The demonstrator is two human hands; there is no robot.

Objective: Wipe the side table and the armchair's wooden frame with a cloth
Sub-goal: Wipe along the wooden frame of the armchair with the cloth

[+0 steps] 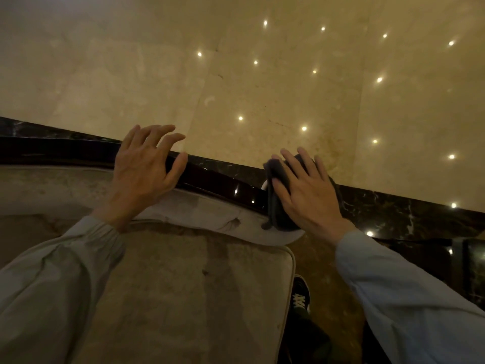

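Up close, the right hand [305, 190] lies flat with fingers spread over a dark grey cloth [278, 203], pressing it against the right end of the armchair's wooden frame [223, 181]; the hand is not closed around the cloth but laid on top of it, and folds of the cloth hang down over the frame's edge onto the pale upholstery. Well apart from it, the left hand [147, 172] is open and holds nothing, palm resting on the top of the same glossy dark frame with the fingers splayed and lifted toward the floor beyond. Both arms wear light grey-blue sleeves [409, 300].

Below the frame runs the padded beige backrest [210, 214], and nearer the camera sits the seat cushion [189, 292], its fabric blotchy. Beside the cushion's right edge a dark shoe with white laces [300, 295] stands on the floor.

Behind the chair, a band of dark veined marble [393, 208] crosses the polished beige marble floor [262, 74], which mirrors many small ceiling lights. At the far right edge a dark glossy surface [475, 271] shows partly; I cannot tell whether it is the side table.
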